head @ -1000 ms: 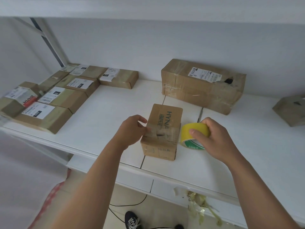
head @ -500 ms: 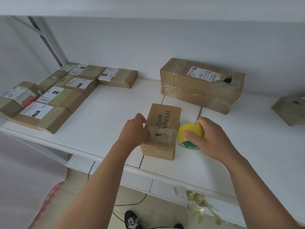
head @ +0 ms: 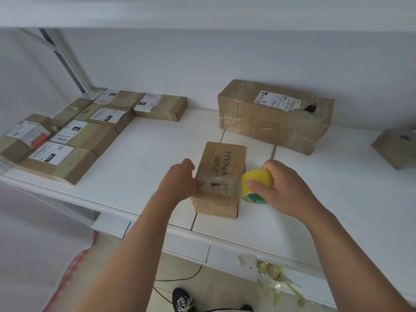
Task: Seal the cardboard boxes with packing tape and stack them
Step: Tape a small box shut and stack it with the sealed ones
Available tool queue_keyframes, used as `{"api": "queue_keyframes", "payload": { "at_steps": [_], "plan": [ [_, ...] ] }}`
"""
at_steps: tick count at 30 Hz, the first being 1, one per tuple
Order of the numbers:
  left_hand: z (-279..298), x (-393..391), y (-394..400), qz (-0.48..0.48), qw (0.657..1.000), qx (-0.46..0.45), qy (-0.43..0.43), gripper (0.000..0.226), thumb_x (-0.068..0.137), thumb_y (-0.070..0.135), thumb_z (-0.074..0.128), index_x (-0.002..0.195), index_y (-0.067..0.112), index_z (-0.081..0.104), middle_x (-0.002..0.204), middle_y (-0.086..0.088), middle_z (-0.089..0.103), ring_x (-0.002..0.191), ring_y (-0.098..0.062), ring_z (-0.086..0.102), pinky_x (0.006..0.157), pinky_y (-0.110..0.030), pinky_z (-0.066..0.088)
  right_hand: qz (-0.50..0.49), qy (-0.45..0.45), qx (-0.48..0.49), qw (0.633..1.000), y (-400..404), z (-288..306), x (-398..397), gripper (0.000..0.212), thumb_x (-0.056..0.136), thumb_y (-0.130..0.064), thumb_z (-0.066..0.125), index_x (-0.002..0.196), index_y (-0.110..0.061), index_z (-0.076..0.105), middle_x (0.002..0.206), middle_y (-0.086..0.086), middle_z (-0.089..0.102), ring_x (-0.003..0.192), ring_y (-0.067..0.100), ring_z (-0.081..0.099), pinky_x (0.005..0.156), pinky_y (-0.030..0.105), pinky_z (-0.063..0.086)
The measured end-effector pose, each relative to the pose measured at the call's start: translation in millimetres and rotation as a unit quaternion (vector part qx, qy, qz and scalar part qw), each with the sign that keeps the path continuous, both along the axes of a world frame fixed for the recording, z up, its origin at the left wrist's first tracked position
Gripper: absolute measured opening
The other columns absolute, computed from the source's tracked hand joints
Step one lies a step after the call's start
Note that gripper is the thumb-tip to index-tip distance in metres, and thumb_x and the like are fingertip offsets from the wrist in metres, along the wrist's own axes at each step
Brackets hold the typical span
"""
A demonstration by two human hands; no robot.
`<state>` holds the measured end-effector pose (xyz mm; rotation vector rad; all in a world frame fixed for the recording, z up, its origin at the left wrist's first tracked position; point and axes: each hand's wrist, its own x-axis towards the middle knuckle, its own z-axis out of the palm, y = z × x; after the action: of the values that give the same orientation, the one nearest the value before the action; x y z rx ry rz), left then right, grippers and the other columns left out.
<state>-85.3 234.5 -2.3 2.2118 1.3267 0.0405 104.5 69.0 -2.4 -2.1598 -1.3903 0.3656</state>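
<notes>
Left hand [head: 180, 181] fingers pinch the clear tape strip [head: 221, 182] against the HYNA box [head: 219, 174]; right hand [head: 281, 188] fingers grip the yellow tape roll [head: 255, 182] beside it.

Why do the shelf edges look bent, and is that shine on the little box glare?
Head view: the wide-angle lens bows the table edge and the top shelf near the frame borders. The shine is light glinting off clear tape stretched across the small box from the yellow roll. Lighting is soft and even, shadows faint; the far-left boxes look smeared.
</notes>
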Motion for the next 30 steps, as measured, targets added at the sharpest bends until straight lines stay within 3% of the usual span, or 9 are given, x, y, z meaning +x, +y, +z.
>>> {"api": "queue_keyframes", "payload": {
  "at_steps": [7,9,11,15,17,20,23,26,30],
  "plan": [
    [-15.5,1.8,6.6,0.041,0.988,-0.126,-0.084,0.042,0.098,0.028,0.056,0.138,0.019,0.045,0.126,-0.007,0.052,0.108,-0.023,0.057,0.079,-0.028,0.046,-0.006,0.011,0.005,1.000,-1.4,-4.4,3.0,0.037,0.086,-0.054,0.062,0.085,-0.021,0.046,0.084,-0.008,0.049,0.078,0.018,0.052,0.065,0.035,0.042],
    [-18.2,7.6,3.3,0.038,0.991,-0.073,-0.107,0.044,0.098,0.026,0.053,0.141,0.021,0.043,0.131,-0.006,0.045,0.123,-0.027,0.050,0.097,-0.038,0.047,-0.006,0.013,0.006,1.000,-1.6,-5.0,3.3,0.037,0.085,-0.054,0.062,0.084,-0.021,0.045,0.083,-0.008,0.048,0.077,0.017,0.052,0.064,0.034,0.041],
    [-18.7,14.1,0.9,0.002,0.994,-0.010,-0.109,0.046,0.100,0.023,0.049,0.145,0.021,0.041,0.140,-0.008,0.040,0.133,-0.029,0.039,0.110,-0.046,0.039,-0.006,0.014,0.008,1.000,-1.9,-5.2,3.2,0.037,0.085,-0.054,0.062,0.084,-0.021,0.045,0.083,-0.008,0.049,0.077,0.016,0.052,0.063,0.034,0.041],
    [-23.5,18.9,0.5,-0.085,0.995,0.012,-0.058,0.049,0.103,0.028,0.046,0.151,0.024,0.035,0.151,-0.007,0.026,0.141,-0.033,0.024,0.114,-0.047,0.029,-0.006,0.011,0.010,1.000,-3.5,-4.7,5.2,0.037,0.084,-0.055,0.061,0.084,-0.021,0.045,0.083,-0.008,0.048,0.076,0.015,0.052,0.064,0.034,0.042],
    [-32.6,15.6,-2.4,-0.110,0.990,0.067,-0.050,0.049,0.104,0.031,0.045,0.152,0.026,0.035,0.156,-0.007,0.022,0.144,-0.034,0.019,0.115,-0.051,0.028,-0.004,0.009,0.009,1.000,-4.4,-4.2,5.9,0.038,0.084,-0.055,0.060,0.086,-0.020,0.046,0.084,-0.008,0.048,0.077,0.015,0.051,0.064,0.034,0.041],
    [-45.7,12.1,-6.4,-0.173,0.967,0.168,-0.081,0.047,0.100,0.031,0.034,0.142,0.020,0.053,0.157,-0.009,0.036,0.146,-0.037,0.026,0.113,-0.053,0.029,-0.001,0.009,0.009,1.000,-4.0,-4.0,5.6,0.038,0.086,-0.055,0.061,0.088,-0.019,0.047,0.086,-0.008,0.048,0.078,0.014,0.051,0.065,0.034,0.041],
    [-48.6,13.8,-1.2,-0.202,0.962,0.151,-0.108,0.048,0.101,0.030,0.032,0.137,0.015,0.059,0.153,-0.004,0.045,0.148,-0.027,0.029,0.119,-0.051,0.029,-0.005,0.019,0.013,1.000,-3.9,-5.7,7.7,0.036,0.086,-0.053,0.062,0.086,-0.020,0.047,0.084,-0.007,0.049,0.077,0.013,0.051,0.066,0.035,0.042],
    [-47.5,12.1,0.0,-0.210,0.967,0.076,-0.124,0.044,0.107,0.031,0.038,0.147,0.015,0.046,0.161,0.001,0.030,0.153,-0.016,0.009,0.125,-0.041,0.015,-0.011,0.044,0.013,0.999,-6.8,-9.6,12.2,0.040,0.086,-0.056,0.063,0.085,-0.018,0.048,0.082,-0.004,0.052,0.077,0.016,0.053,0.067,0.039,0.045],
    [-46.5,12.8,-4.3,-0.220,0.968,0.097,-0.066,0.049,0.106,0.037,0.038,0.152,0.020,0.036,0.165,0.007,0.018,0.154,-0.014,-0.002,0.124,-0.044,0.003,-0.023,0.080,0.011,0.996,-8.1,-13.5,13.1,0.049,0.076,-0.066,0.054,0.085,-0.017,0.050,0.081,0.001,0.055,0.076,0.018,0.055,0.066,0.042,0.047]
  ]
}}
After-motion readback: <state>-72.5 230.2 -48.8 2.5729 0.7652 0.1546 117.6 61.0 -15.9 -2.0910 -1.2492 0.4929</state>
